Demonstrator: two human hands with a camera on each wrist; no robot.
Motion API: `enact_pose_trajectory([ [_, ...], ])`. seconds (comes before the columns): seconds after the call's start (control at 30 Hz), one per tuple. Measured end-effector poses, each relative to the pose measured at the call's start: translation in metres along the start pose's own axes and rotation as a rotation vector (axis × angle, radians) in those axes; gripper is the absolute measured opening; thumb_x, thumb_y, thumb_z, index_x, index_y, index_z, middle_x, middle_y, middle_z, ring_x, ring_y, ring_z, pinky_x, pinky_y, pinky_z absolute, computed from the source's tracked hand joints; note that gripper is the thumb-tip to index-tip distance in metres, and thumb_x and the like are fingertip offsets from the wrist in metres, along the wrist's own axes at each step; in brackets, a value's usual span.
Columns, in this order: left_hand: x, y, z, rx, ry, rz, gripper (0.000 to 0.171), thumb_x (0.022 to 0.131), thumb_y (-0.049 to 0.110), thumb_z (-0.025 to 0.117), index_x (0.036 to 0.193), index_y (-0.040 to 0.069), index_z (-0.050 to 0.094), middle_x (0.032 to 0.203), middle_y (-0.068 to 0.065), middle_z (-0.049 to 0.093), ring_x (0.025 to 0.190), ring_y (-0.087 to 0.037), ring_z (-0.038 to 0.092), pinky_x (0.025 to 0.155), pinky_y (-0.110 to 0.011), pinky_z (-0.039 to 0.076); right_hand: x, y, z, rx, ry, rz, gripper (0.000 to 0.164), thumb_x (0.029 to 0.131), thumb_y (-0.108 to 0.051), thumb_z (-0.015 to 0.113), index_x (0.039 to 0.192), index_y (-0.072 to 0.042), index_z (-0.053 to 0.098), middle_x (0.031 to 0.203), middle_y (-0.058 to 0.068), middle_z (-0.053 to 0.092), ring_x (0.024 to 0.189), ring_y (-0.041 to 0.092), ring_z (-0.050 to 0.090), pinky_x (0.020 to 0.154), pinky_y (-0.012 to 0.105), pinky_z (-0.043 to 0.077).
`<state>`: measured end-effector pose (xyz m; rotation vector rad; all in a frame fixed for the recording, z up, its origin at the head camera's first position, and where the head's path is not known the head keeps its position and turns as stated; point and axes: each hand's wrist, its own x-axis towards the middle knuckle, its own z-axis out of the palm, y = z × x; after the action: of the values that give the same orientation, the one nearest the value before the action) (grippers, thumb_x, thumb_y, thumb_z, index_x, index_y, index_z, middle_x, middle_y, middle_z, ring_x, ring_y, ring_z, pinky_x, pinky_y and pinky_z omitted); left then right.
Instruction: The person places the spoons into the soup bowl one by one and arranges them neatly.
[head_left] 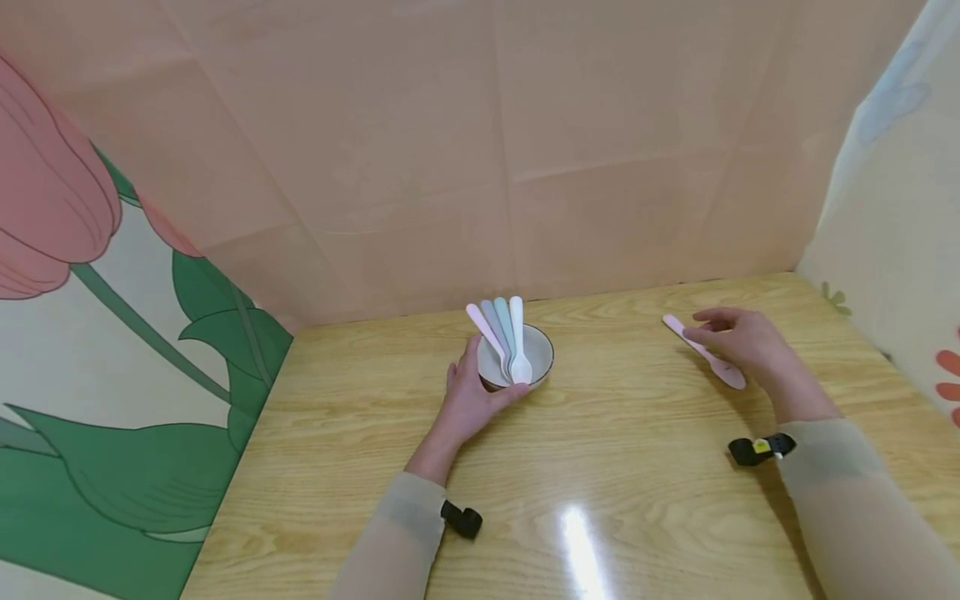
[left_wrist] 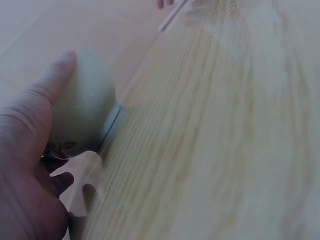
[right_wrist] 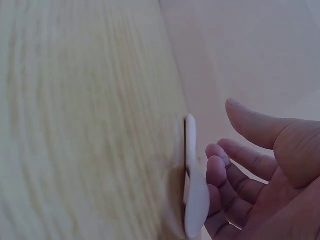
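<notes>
My left hand (head_left: 471, 400) grips a small bowl (head_left: 538, 354), thumb on its near side and fingers round its left side. Several spoons lean together in the bowl, with handles in pink, greyish lavender, teal and a white spoon (head_left: 517, 333) in front. The left wrist view shows the bowl's pale outer wall (left_wrist: 87, 102) against my thumb. Over at the right, a pink spoon (head_left: 726, 372) lies on the table, its handle pointing away to the left. My right hand (head_left: 738, 337) hovers beside that spoon, fingers loosely bent, the thumb apart from them (right_wrist: 265, 180) and nothing between.
The wooden table (head_left: 360, 392) ends at the back against a pinkish-brown cloth wall (head_left: 390, 167). A panel with painted tulips (head_left: 150, 333) stands at the left, and a pale wall (head_left: 900, 233) bounds the right side.
</notes>
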<state>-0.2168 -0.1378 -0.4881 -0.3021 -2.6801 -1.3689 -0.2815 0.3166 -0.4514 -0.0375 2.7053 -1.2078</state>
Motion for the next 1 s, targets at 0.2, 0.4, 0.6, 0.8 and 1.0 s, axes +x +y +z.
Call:
enact_pose_trajectory([
  [0.2,0.0,-0.001,0.001,0.002,0.003,-0.003,0.109,0.088,0.055,0.093,0.17,0.021,0.03,0.16,-0.006,0.053,0.154,-0.026,0.044,0.133,-0.058,0.006,0.004,0.007,0.002,0.002,0.0,-0.004,0.076,0.109,-0.049,0.07,0.16,0.004,0.049,0.142,0.027,0.058,0.112,0.034,0.059,0.076,0.03,0.055],
  [0.4,0.0,0.0,0.0,0.001,-0.009,-0.018,0.112,0.088,0.056,0.093,0.172,0.023,0.026,0.164,-0.006,0.05,0.156,-0.026,0.041,0.133,-0.058,0.005,0.007,0.012,0.004,-0.005,0.024,-0.017,0.072,0.109,-0.044,0.072,0.156,0.007,0.052,0.137,0.028,0.061,0.101,0.026,0.061,0.073,0.028,0.055],
  [0.6,0.001,-0.001,0.0,0.004,-0.008,-0.021,0.112,0.088,0.055,0.093,0.172,0.023,0.026,0.164,-0.007,0.05,0.155,-0.026,0.042,0.133,-0.057,0.007,0.008,0.016,0.003,-0.001,0.019,-0.016,0.07,0.109,-0.042,0.072,0.154,0.009,0.054,0.138,0.03,0.06,0.101,0.023,0.062,0.073,0.027,0.056],
  [0.8,0.002,-0.001,0.0,0.009,-0.006,-0.016,0.112,0.087,0.056,0.093,0.171,0.023,0.027,0.163,-0.007,0.051,0.155,-0.026,0.042,0.133,-0.058,0.007,0.012,0.019,0.005,-0.039,0.026,-0.031,0.066,0.107,-0.039,0.076,0.149,0.009,0.058,0.131,0.028,0.064,0.096,0.024,0.062,0.07,0.028,0.055],
  [1.0,0.001,-0.001,-0.001,0.008,-0.006,-0.011,0.112,0.087,0.055,0.093,0.171,0.022,0.027,0.163,-0.007,0.051,0.154,-0.027,0.043,0.133,-0.058,0.007,0.015,0.019,0.007,-0.055,0.021,-0.039,0.061,0.105,-0.031,0.08,0.145,0.009,0.061,0.121,0.021,0.068,0.09,0.02,0.061,0.068,0.028,0.054],
])
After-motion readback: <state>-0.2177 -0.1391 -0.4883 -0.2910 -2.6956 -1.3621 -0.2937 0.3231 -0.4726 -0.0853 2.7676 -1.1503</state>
